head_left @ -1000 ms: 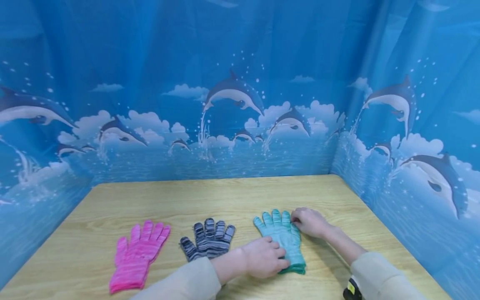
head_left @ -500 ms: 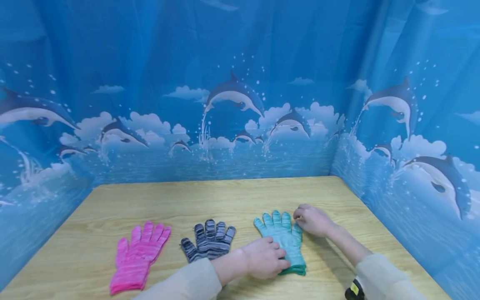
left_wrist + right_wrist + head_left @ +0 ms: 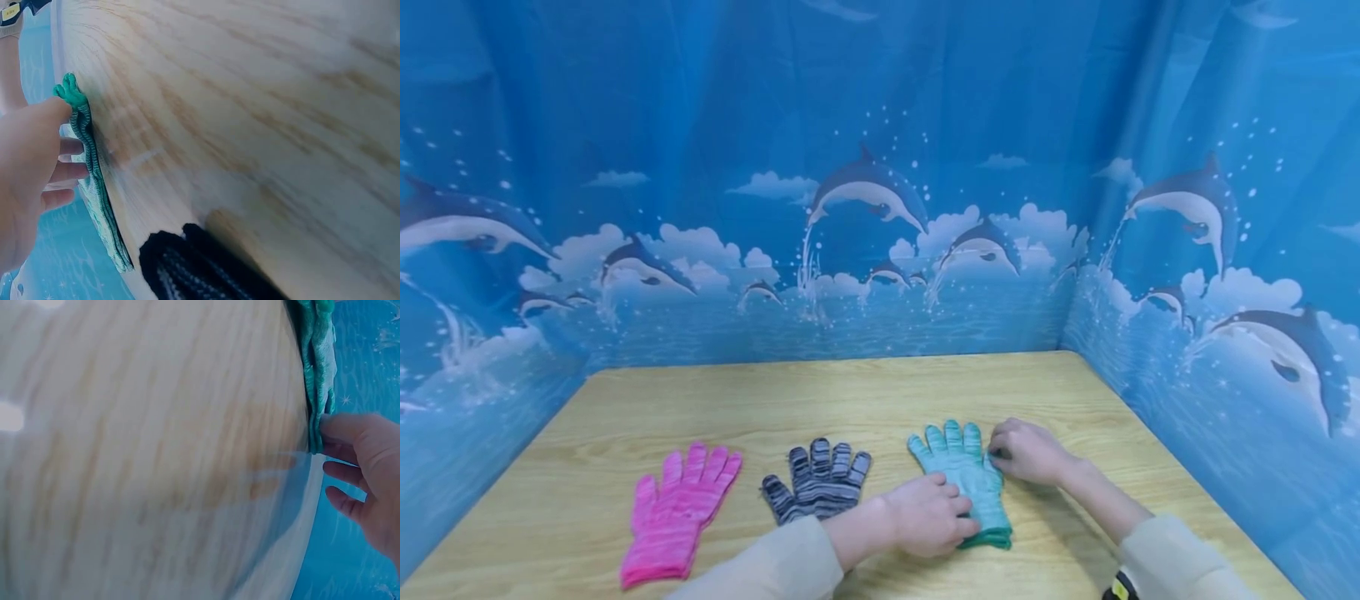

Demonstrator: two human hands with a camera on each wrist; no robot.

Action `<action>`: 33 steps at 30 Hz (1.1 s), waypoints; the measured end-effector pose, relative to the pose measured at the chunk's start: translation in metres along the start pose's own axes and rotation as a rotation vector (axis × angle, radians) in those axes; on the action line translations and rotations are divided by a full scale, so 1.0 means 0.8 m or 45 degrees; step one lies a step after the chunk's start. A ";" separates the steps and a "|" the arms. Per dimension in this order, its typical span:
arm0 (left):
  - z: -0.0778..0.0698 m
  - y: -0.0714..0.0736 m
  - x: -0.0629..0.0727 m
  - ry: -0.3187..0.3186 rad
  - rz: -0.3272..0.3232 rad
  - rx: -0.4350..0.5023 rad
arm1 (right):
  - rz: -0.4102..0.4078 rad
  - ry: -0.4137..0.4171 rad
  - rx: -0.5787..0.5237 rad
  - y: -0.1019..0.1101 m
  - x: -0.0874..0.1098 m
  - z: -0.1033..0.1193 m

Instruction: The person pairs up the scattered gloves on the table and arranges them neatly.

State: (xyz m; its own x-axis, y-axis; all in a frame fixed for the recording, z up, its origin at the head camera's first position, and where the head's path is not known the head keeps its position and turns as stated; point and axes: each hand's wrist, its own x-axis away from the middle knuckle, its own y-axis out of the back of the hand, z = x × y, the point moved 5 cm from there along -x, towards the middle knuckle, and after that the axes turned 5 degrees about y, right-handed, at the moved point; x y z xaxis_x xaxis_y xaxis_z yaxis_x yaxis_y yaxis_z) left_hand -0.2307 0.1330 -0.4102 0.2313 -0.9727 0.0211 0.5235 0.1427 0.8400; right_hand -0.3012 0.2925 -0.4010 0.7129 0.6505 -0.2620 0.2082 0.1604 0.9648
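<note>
A light green knit glove (image 3: 966, 475) lies flat on the table, fingers pointing away, with a darker green cuff. My left hand (image 3: 925, 515) rests on its lower left part. In the left wrist view the thumb is right at the cuff, and the other fingers stretch over the glove. At the glove's far right, my right hand (image 3: 1030, 450) pinches its rightmost finger and covers the tip. The right wrist view shows the thumb (image 3: 344, 428) against that glove finger, the remaining fingers loosely bent.
A black and grey striped glove (image 3: 827, 487) lies left of the green one, partly hidden by my left forearm. Farther left is a pink glove (image 3: 673, 517). The wooden table (image 3: 820, 392) meets a blue dolphin-print curtain (image 3: 865, 100) behind and at both sides.
My right hand lifted slightly away from the green glove's rightmost finger, then came back down onto it. The left hand and the other gloves have stayed in place.
</note>
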 end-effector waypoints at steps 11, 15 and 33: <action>0.003 0.005 0.003 0.052 -0.016 0.084 | -0.031 -0.103 -0.112 0.008 -0.005 -0.002; 0.001 0.006 0.003 0.059 -0.001 0.102 | 0.051 -0.114 -0.085 0.008 -0.007 0.000; 0.017 0.004 0.021 0.155 0.131 0.387 | 0.113 -0.100 -0.193 0.008 -0.014 0.000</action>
State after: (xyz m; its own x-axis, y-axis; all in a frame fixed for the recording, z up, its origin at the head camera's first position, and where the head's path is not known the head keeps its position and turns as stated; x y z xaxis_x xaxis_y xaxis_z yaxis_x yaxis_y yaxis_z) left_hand -0.2361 0.1146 -0.4000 0.3758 -0.9245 0.0643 0.2282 0.1596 0.9604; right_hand -0.3080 0.2866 -0.3922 0.7755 0.6078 -0.1709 0.0430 0.2193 0.9747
